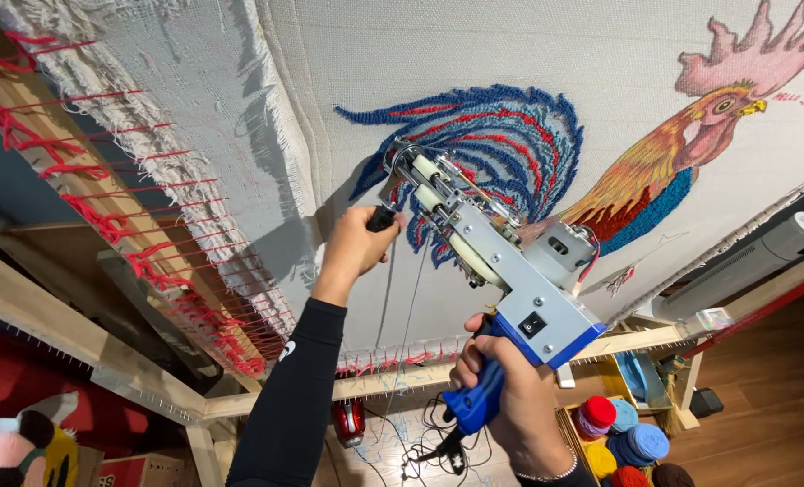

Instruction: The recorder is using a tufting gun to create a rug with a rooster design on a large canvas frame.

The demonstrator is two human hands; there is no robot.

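My right hand [510, 397] has a closed grip on the blue handle of the tufting gun [497, 261], and my left hand [355, 245] is wrapped around its black front knob. The gun's nose presses into the stretched cloth [330, 81] at the blue and red rooster tail [501, 135]. Yarn cones [623, 433] sit in a bin, near right.

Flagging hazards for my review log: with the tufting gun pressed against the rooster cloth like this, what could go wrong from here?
1. The yarn strand hangs loose beside the left hand on the front knob; it might snag.
2. The power cord dangles below the right hand and could catch.
3. The tufting gun sits tilted on the cloth, so stitches might stray beyond the blue tail.
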